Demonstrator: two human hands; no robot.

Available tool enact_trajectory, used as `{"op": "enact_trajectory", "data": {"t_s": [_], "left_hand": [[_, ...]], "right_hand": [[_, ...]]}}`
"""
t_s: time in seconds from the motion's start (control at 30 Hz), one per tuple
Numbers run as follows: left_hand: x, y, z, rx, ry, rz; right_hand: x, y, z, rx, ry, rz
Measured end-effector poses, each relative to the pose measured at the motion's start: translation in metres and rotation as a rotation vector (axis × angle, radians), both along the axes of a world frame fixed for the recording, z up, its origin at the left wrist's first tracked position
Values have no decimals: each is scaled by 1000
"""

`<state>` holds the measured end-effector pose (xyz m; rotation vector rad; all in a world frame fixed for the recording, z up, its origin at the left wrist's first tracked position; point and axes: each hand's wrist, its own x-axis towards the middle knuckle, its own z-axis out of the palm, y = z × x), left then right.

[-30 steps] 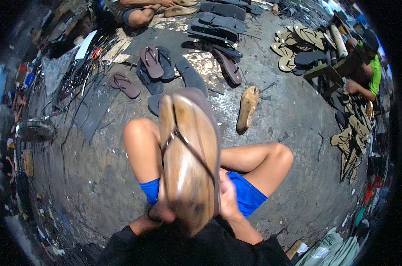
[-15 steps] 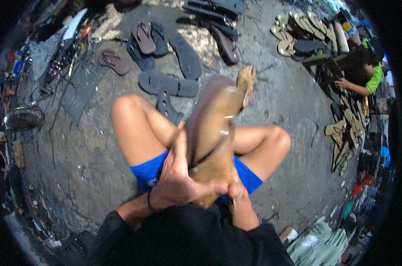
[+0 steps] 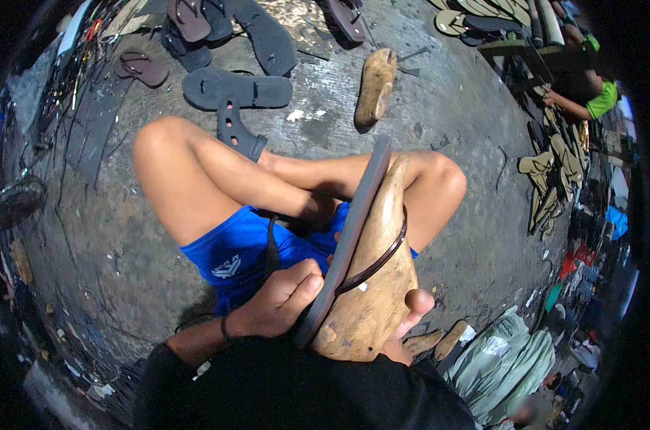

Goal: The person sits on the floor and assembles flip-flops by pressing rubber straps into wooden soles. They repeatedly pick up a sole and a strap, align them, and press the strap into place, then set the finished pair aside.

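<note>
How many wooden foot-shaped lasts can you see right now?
2. One wooden last is held in the lap between the left hand and right hand, with a sandal sole strapped on. The second last lies on the floor ahead. Others may be hidden among the piles.

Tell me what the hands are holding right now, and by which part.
A wooden foot-shaped last with a dark sandal sole strapped on. The left hand grips the sole's near edge; the right hand cups the last's lower end underneath.
</note>
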<state>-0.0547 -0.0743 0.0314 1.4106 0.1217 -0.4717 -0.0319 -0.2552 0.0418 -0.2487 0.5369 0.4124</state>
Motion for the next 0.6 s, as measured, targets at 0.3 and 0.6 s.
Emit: {"op": "enact_trajectory", "data": {"t_s": [0.3, 0.6], "left_hand": [[-21, 6, 21, -148, 220, -2], [-28, 14, 1, -251, 344, -87]], "right_hand": [[7, 9, 23, 254, -22, -54], [2, -7, 10, 154, -154, 68]]}}
